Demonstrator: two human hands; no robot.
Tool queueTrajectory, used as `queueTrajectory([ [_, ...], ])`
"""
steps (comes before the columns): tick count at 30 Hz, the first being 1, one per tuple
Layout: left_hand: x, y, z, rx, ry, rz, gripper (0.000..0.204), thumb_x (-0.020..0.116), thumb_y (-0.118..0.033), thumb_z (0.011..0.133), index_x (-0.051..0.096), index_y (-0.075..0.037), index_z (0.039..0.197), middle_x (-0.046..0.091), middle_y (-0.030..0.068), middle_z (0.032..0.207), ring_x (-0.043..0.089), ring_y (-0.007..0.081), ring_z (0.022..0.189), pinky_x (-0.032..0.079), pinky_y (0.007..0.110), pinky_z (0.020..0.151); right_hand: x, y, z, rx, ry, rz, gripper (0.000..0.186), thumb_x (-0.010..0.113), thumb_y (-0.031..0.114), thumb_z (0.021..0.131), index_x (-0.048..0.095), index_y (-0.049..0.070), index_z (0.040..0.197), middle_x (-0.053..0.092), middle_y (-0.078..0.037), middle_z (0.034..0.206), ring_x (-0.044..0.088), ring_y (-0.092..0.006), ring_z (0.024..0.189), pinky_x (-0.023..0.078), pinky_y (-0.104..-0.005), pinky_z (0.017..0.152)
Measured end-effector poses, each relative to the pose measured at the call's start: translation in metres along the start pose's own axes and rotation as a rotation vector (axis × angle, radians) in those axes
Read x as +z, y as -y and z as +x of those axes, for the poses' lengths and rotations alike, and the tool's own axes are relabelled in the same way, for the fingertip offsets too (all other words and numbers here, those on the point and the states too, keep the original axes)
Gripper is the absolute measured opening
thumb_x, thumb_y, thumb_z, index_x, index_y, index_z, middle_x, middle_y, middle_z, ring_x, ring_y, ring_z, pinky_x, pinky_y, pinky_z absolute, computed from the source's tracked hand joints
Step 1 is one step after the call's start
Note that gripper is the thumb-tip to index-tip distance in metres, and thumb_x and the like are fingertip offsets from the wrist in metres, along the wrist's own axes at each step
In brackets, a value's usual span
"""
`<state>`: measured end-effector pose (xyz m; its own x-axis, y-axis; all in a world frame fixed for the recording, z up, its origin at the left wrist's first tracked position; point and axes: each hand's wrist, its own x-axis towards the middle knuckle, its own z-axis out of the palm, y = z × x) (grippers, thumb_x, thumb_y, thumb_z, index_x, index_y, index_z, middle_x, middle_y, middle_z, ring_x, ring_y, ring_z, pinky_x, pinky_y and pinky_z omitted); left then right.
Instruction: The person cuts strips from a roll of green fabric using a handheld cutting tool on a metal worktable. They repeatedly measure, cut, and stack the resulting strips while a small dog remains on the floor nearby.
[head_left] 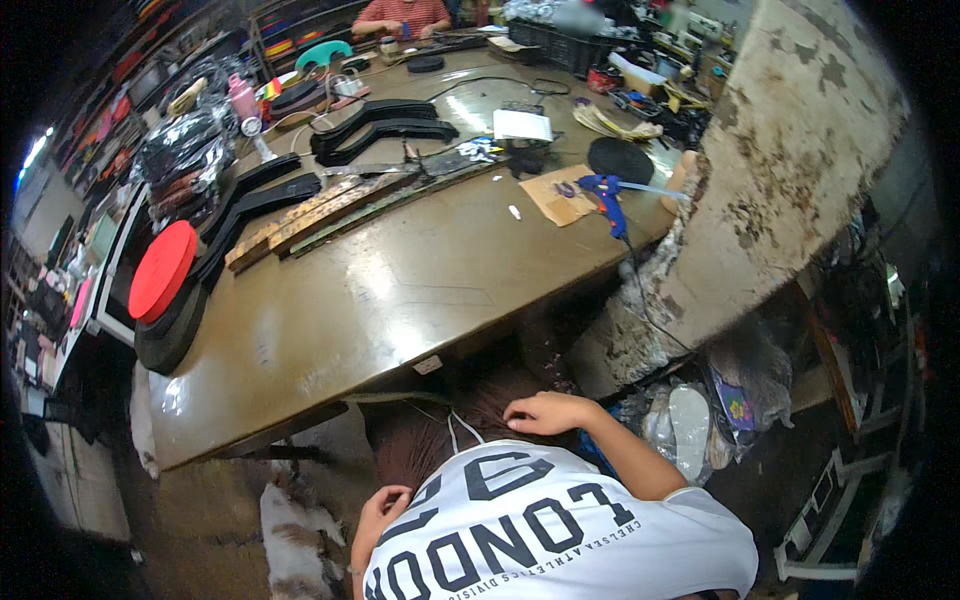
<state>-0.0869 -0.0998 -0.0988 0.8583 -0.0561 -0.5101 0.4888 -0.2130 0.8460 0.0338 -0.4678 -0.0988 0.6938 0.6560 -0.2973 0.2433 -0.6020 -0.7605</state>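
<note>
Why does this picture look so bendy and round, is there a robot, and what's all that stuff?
No robot here, just a person with two bare hands! A wide, bendy-looking camera on their head looks down, so you see their own white shirt. The right hand rests on brown clothing over the lap; the left hand is beside the shirt. Neither seems to hold anything. On the shiny table are a blue glue gun by some cardboard, a red roll and black curved strips.

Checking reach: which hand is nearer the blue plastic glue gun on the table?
Right. The right hand rests on dark brown clothing, below the glue gun in the picture; the left hand is farther, lower left, by the white shirt.
</note>
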Motion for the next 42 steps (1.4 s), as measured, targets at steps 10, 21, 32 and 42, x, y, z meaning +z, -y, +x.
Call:
queueTrajectory([
  [10, 0.004, -0.005, 0.100, 0.390, -0.350, 0.507, 0.026, 0.061, -0.024, 0.088, 0.065, 0.001, 0.092, 0.063, 0.0213, 0.087, 0.059, 0.0364, 0.095, 0.044, 0.042, 0.087, 0.012, -0.048, 0.082, 0.172, -0.281, -0.430, 0.020, 0.056, 0.020, 0.084, 0.064, 0.003, 0.090, 0.065, -0.022, 0.086, 0.062, -0.0400, 0.085, 0.049, -0.0480, 0.077],
  [21, -0.004, -0.039, 0.032, 0.129, -0.290, 0.438, 0.028, 0.051, -0.026, 0.094, 0.057, 0.000, 0.101, 0.061, 0.0198, 0.077, 0.059, 0.0342, 0.068, 0.047, 0.040, 0.064, 0.048, -0.038, 0.167, 0.162, 0.335, -0.311, 0.035, 0.043, 0.026, 0.092, 0.060, 0.000, 0.107, 0.055, -0.027, 0.120, 0.052, -0.0391, 0.113, 0.041, -0.0462, 0.094],
  [32, 0.015, -0.009, 0.110, 0.265, -0.359, 0.993, 0.031, 0.056, -0.025, 0.086, 0.066, -0.004, 0.105, 0.052, 0.0210, 0.121, 0.041, 0.0418, 0.117, 0.023, 0.058, 0.106, 0.065, -0.048, 0.151, -0.145, -0.088, -0.415, 0.041, 0.041, 0.025, 0.090, 0.055, 0.003, 0.123, 0.050, -0.024, 0.130, 0.046, -0.0374, 0.123, 0.035, -0.0438, 0.103],
  [42, 0.015, -0.041, 0.180, 0.424, -0.115, 0.906, 0.033, 0.053, -0.016, 0.082, 0.060, -0.004, 0.112, 0.054, 0.0242, 0.118, 0.049, 0.0433, 0.110, 0.036, 0.053, 0.096, 0.017, -0.033, 0.140, -0.081, -0.206, -0.440, 0.043, 0.041, 0.025, 0.090, 0.054, 0.003, 0.124, 0.048, -0.023, 0.132, 0.044, -0.0371, 0.124, 0.034, -0.0434, 0.105],
])
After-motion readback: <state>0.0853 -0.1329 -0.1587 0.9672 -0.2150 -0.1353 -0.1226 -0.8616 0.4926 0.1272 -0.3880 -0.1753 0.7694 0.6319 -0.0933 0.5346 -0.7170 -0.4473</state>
